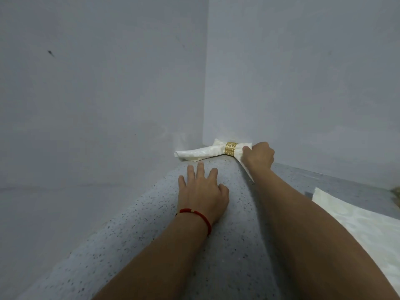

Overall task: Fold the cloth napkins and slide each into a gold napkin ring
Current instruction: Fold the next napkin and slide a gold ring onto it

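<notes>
A white folded napkin [195,153] lies in the far corner of the speckled grey counter [227,245], threaded through a gold napkin ring [230,148] with a cut-out pattern. My right hand [258,155] grips the napkin's right end just past the ring, fingers curled round the cloth. My left hand [203,191] rests flat on the counter in front of the napkin, fingers spread, holding nothing; a red cord bracelet sits on that wrist. A second white napkin [363,221] lies spread flat at the right, partly covered by my right forearm.
Grey walls [108,94] meet in a corner right behind the ringed napkin. The counter's left edge runs diagonally from the corner toward the lower left. Something gold-brown [396,193] shows at the right frame edge; I cannot tell what it is.
</notes>
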